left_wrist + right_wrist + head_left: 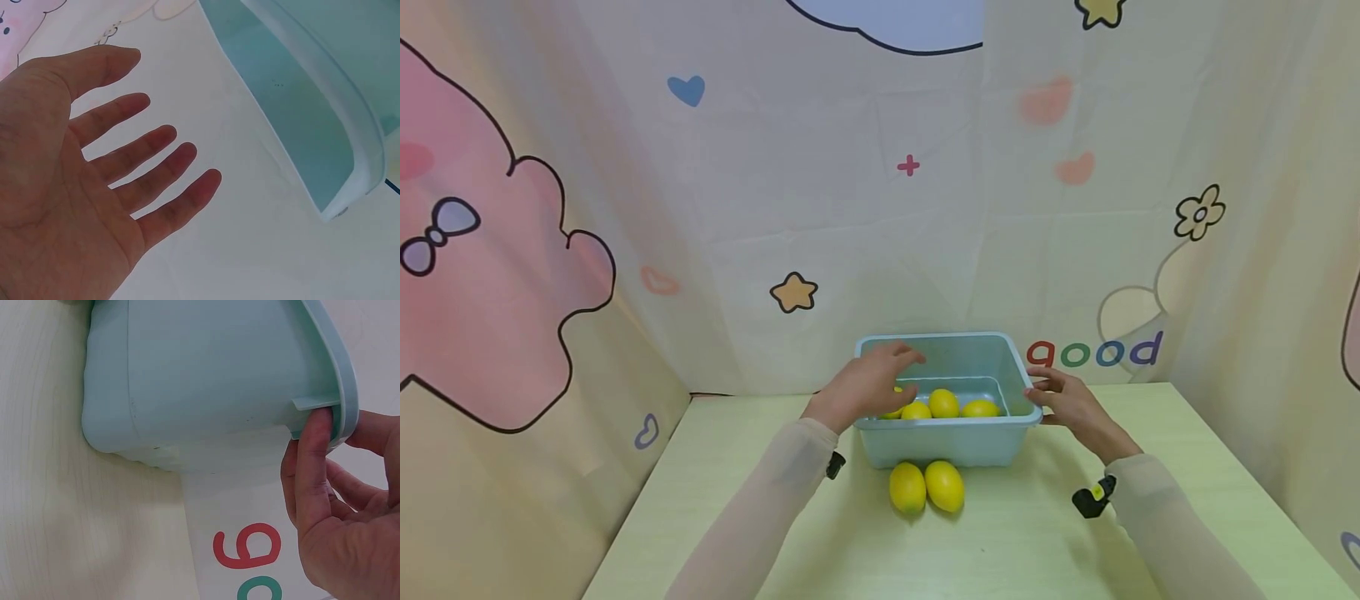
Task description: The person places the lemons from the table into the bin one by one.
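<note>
A light blue plastic bin [940, 443] stands at the back of the table with several yellow lemons [943, 403] inside it. Two more lemons, one on the left [907, 488] and one on the right [945, 486], lie side by side just in front of it. Over the bin's left side is my left hand [867, 383]; the left wrist view shows its fingers [169, 159] spread and holding nothing. My right hand [1069, 406] grips the bin's right rim, fingers tucked under the lip and thumb on the other side in the right wrist view.
The pale wooden table [737, 467] ends against a printed curtain [917, 250] just behind the bin. More curtain hangs along the left and right sides. A small black device [1093, 497] is strapped at the right wrist.
</note>
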The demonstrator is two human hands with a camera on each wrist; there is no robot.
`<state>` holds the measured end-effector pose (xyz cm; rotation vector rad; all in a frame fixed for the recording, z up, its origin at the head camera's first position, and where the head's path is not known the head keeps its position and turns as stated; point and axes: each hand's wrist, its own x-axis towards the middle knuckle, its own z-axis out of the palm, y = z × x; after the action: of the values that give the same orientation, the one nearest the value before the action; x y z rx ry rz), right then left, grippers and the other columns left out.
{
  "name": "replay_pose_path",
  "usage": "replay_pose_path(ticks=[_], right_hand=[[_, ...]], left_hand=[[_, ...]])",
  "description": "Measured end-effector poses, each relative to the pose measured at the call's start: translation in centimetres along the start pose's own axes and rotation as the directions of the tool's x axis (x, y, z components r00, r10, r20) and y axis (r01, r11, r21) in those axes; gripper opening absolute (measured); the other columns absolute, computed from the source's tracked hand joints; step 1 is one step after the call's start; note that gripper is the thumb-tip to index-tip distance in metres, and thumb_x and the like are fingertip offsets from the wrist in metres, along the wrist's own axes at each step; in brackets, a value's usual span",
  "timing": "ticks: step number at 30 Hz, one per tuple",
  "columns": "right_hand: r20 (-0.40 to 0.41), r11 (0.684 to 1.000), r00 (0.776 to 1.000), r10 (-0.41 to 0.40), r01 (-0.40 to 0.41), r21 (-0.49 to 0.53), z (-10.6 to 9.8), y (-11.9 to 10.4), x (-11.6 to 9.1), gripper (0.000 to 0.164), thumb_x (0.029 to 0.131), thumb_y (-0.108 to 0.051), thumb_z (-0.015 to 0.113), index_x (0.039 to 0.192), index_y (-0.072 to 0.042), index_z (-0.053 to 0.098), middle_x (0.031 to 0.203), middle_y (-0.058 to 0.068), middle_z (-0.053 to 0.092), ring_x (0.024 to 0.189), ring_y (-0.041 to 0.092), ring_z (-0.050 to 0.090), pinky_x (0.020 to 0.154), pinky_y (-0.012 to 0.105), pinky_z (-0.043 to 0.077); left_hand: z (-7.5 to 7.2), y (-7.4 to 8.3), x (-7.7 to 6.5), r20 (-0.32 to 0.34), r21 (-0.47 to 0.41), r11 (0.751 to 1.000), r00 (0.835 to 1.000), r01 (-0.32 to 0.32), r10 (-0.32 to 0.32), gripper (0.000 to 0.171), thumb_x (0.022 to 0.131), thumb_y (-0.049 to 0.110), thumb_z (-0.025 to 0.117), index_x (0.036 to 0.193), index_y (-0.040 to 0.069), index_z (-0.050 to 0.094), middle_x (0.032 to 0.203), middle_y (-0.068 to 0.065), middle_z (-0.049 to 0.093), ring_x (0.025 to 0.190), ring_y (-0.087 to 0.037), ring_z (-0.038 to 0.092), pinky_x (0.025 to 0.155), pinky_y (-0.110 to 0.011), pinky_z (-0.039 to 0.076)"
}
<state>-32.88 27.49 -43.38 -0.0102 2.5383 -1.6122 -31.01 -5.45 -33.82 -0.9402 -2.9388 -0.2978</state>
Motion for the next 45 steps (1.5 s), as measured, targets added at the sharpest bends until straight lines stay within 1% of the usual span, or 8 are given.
replay_pose_path(ticks=[4, 9, 16, 22, 27, 34, 40, 45], right_hand=[[0.001, 1.0, 1.0, 0.003, -0.003, -0.002, 0.0, 0.1, 0.0, 0.06, 0.091, -0.031, 0.056, 0.144, -0.016, 0.032, 0.13, 0.017, 0.045, 0.109, 0.029, 0.056, 0.087, 0.04, 0.054], [0.006, 1.0, 1.0, 0.002, -0.002, -0.001, -0.2, 0.1, 0.2, 0.059, 0.091, -0.03, 0.056, 0.143, -0.015, 0.034, 0.128, 0.018, 0.046, 0.107, 0.029, 0.056, 0.086, 0.04, 0.055], [0.013, 1.0, 1.0, -0.003, 0.003, 0.006, -0.2, 0.0, 0.0, 0.059, 0.092, -0.03, 0.056, 0.144, -0.016, 0.033, 0.128, 0.018, 0.046, 0.108, 0.03, 0.055, 0.086, 0.04, 0.055], [0.006, 1.0, 1.0, -0.007, 0.007, -0.005, -0.1, -0.1, -0.1, 0.058, 0.092, -0.03, 0.055, 0.144, -0.015, 0.033, 0.129, 0.018, 0.046, 0.109, 0.031, 0.055, 0.086, 0.041, 0.055], [0.002, 1.0, 1.0, -0.007, 0.007, -0.006, -0.1, -0.2, -0.1, 0.058, 0.092, -0.03, 0.055, 0.144, -0.015, 0.033, 0.129, 0.018, 0.047, 0.108, 0.029, 0.056, 0.085, 0.04, 0.055], [0.002, 1.0, 1.0, -0.004, 0.004, -0.007, 0.0, 0.0, 0.0, 0.058, 0.091, -0.032, 0.056, 0.143, -0.016, 0.034, 0.129, 0.017, 0.047, 0.107, 0.028, 0.057, 0.086, 0.04, 0.055], [-0.002, 1.0, 1.0, 0.007, -0.007, -0.01, 0.0, 0.3, 0.2, 0.06, 0.091, -0.034, 0.057, 0.143, -0.018, 0.034, 0.13, 0.015, 0.047, 0.108, 0.028, 0.056, 0.087, 0.039, 0.054], [-0.004, 1.0, 1.0, 0.0, 0.0, -0.008, 0.1, 0.4, 0.2, 0.06, 0.091, -0.034, 0.057, 0.143, -0.017, 0.034, 0.129, 0.016, 0.047, 0.108, 0.028, 0.057, 0.087, 0.04, 0.054]], left_hand=[[0.4, 0.1, -0.8, -0.007, 0.002, 1.0, 1.0, -0.01, 0.01, 0.048, 0.089, 0.037, 0.057, 0.135, 0.027, 0.047, 0.142, 0.003, 0.043, 0.119, -0.017, 0.052, 0.092, -0.035, 0.051], [0.9, 0.1, -1.5, -0.019, 0.028, 0.999, 1.0, -0.017, 0.017, 0.048, 0.089, 0.039, 0.057, 0.135, 0.027, 0.047, 0.142, 0.002, 0.043, 0.122, -0.017, 0.049, 0.094, -0.037, 0.051], [1.4, 0.4, -2.7, -0.033, 0.053, 0.998, 0.998, -0.045, 0.047, 0.05, 0.089, 0.039, 0.057, 0.136, 0.026, 0.047, 0.144, 0.001, 0.042, 0.129, -0.018, 0.045, 0.097, -0.038, 0.049], [1.8, 0.7, -3.6, -0.069, 0.091, 0.992, 0.993, -0.093, 0.1, 0.05, 0.09, 0.039, 0.055, 0.136, 0.025, 0.047, 0.142, -0.001, 0.044, 0.126, -0.02, 0.046, 0.093, -0.04, 0.051], [2.2, 0.9, -4.3, -0.102, 0.094, 0.988, 0.986, -0.119, 0.128, 0.046, 0.09, 0.037, 0.056, 0.133, 0.025, 0.049, 0.138, 0.0, 0.047, 0.124, -0.02, 0.048, 0.09, -0.037, 0.053], [2.8, 1.1, -5.1, -0.111, 0.113, 0.98, 0.979, -0.161, 0.174, 0.045, 0.09, 0.037, 0.056, 0.132, 0.023, 0.05, 0.137, 0.0, 0.049, 0.124, -0.019, 0.05, 0.095, -0.035, 0.051], [3.6, 1.2, -5.7, -0.122, 0.116, 0.979, 0.976, -0.165, 0.179, 0.042, 0.089, 0.036, 0.056, 0.13, 0.024, 0.052, 0.136, 0.002, 0.05, 0.123, -0.018, 0.05, 0.093, -0.035, 0.051], [4.2, 1.3, -6.2, -0.125, 0.102, 0.977, 0.972, -0.185, 0.197, 0.042, 0.089, 0.035, 0.057, 0.129, 0.024, 0.052, 0.134, 0.002, 0.052, 0.117, -0.018, 0.055, 0.089, -0.035, 0.053]])
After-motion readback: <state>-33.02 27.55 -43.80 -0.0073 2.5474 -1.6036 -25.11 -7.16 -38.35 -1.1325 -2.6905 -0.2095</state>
